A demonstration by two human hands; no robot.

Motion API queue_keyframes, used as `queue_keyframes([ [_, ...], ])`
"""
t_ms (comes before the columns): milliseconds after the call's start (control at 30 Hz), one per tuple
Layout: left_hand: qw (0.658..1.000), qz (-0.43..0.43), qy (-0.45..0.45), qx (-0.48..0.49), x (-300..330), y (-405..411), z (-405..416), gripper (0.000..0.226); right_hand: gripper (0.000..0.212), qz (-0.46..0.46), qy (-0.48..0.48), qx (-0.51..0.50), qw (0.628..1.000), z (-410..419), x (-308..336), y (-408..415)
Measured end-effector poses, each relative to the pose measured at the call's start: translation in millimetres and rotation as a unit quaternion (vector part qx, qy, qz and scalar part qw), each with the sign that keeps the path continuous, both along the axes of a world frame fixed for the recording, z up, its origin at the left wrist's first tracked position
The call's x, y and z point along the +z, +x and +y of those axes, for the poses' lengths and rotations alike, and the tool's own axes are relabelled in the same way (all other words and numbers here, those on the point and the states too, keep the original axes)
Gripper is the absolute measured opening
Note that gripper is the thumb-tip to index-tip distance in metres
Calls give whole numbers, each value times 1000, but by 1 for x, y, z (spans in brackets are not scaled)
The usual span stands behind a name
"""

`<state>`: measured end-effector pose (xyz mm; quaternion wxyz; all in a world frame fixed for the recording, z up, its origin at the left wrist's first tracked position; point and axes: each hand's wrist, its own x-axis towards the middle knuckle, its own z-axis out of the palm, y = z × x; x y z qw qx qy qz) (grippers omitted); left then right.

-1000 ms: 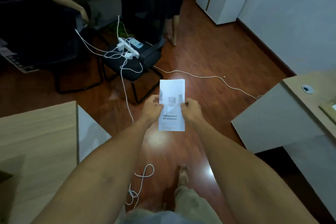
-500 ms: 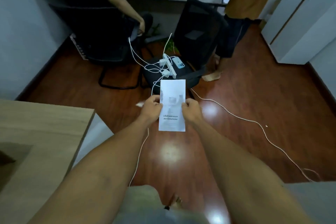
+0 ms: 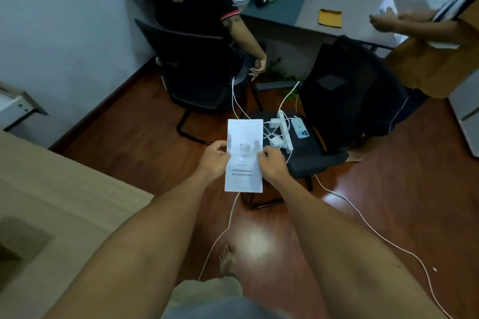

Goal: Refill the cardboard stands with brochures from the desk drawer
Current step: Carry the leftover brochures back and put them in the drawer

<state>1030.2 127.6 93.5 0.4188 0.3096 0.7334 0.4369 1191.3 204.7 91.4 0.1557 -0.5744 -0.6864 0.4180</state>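
A white brochure (image 3: 244, 142) with dark print on its lower half is held upright in front of me, above the wooden floor. My left hand (image 3: 214, 161) pinches its left edge and my right hand (image 3: 271, 165) pinches its right edge, both at mid-height. No cardboard stand and no drawer are in view.
A light wooden desk (image 3: 51, 202) fills the lower left. Ahead stands a black chair (image 3: 318, 153) carrying a power strip, chargers and a phone, with white cables (image 3: 363, 223) trailing over the floor. One person sits at a far desk (image 3: 298, 15); another stands at the right edge.
My view has swung left and upward: the desk at the right left the frame, and the seated person and far desk came into view. Both hands keep the same hold on the brochure.
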Motion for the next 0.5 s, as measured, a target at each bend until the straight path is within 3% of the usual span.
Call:
queue_keyframes([
  [200, 999, 24, 1, 48, 14, -94, 63, 29, 27, 15, 11, 46, 999, 75, 11, -102],
  [500, 991, 16, 5, 131, 11, -203, 95, 27, 25, 9, 9, 132, 991, 137, 11, -231],
])
